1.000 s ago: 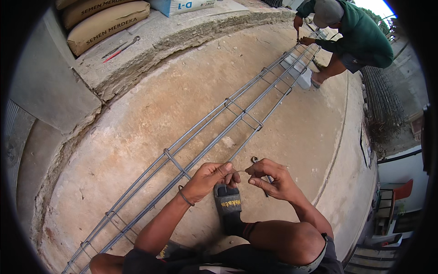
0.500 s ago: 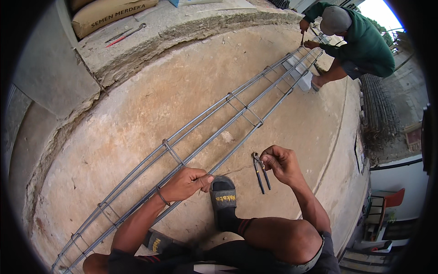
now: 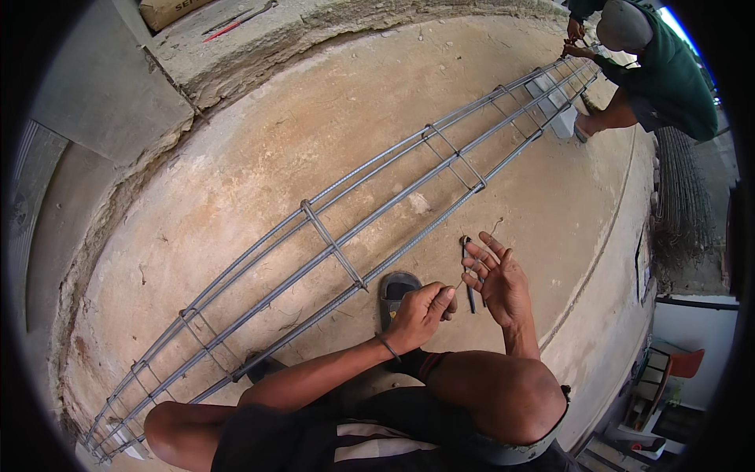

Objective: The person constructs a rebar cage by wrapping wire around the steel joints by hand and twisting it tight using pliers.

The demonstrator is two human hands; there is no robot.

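My left hand [image 3: 422,315] is closed, thumb pressed on the fist, gripping a thin tie wire [image 3: 461,285]. The wire runs from there toward my right hand [image 3: 503,289], whose fingers are spread with the palm turned up. It passes by those fingers, and a hooked end rises beyond the fingertips; whether they touch it is hard to see. Behind my right hand, dark-handled pincers [image 3: 465,250] lie on the floor, partly hidden. A long rebar cage [image 3: 409,191] with square stirrups stretches diagonally past both hands, apart from them.
At the far right a co-worker in a green top [image 3: 672,82] crouches with both hands at the cage's far end. A pale block [image 3: 557,106] sits under that end. Red-handled tool [image 3: 228,30] lies on the concrete ledge. Bundled rods [image 3: 683,185] are at the right.
Both hands have come closer together; my left hand moved right, away from the cage. My right hand's pinch has opened into spread fingers. The view has shifted, and my left foot drew back.
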